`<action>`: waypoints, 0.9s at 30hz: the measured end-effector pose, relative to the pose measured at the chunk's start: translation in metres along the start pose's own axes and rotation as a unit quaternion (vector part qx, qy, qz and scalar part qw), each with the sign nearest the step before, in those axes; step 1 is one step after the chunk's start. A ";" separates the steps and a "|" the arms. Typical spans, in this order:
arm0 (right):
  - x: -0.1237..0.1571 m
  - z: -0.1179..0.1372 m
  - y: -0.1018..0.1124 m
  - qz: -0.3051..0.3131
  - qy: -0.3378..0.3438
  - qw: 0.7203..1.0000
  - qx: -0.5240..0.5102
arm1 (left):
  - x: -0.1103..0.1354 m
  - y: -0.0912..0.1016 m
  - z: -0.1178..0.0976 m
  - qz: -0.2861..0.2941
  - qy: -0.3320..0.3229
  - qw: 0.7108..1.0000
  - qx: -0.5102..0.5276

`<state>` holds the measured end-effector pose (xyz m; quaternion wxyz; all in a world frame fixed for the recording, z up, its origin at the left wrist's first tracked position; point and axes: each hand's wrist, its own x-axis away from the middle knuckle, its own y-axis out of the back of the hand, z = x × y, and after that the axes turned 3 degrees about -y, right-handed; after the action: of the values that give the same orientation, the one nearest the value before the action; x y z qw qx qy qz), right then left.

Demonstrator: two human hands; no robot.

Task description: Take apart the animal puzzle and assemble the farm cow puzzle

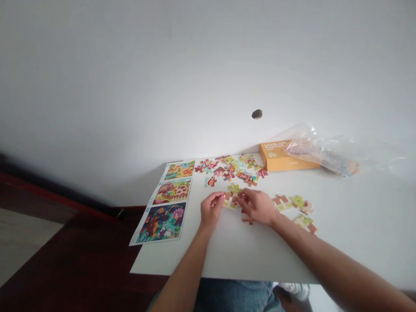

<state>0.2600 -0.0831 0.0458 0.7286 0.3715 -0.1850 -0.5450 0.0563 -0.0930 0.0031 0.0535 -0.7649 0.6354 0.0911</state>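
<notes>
My left hand (212, 209) and my right hand (255, 206) meet over a small cluster of cardboard jigsaw pieces (229, 201), and the fingers of both hands pinch its edges. Just below my right hand lies a brown piece (247, 219), and a green one (234, 188) sits above the cluster. A loose heap of colourful pieces (230, 169) spreads across the far part of the white table (227, 255). Several joined pieces (302, 204) lie to the right of my right hand. Three printed picture panels (165, 203) lie left of my left hand.
An orange puzzle box (286, 158) and a crumpled clear plastic bag (321, 152) sit against the white wall (162, 86). The table's near and left edges drop to a dark red floor (65, 255). My jeans (232, 297) show below the near edge.
</notes>
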 end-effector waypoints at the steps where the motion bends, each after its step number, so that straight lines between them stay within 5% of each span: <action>1: 0.000 0.000 0.001 0.004 0.000 1.000 -0.010 | -0.008 -0.002 0.001 0.010 -0.006 1.000 0.020; 9: -0.001 0.004 0.002 -0.016 -0.046 0.996 -0.072 | -0.054 -0.004 0.002 0.111 -0.005 0.989 0.099; 13: 0.001 0.005 0.002 -0.003 -0.056 0.993 -0.107 | -0.052 -0.001 -0.006 0.223 0.016 0.973 0.063; 27: -0.005 -0.004 -0.001 -0.031 -0.092 0.995 0.005 | -0.044 0.013 -0.017 0.342 -0.088 0.923 -0.154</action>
<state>0.2608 -0.0768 0.0433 0.6895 0.3289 -0.2420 -0.5981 0.0372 -0.0559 0.0289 -0.0432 -0.4890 0.8291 0.2676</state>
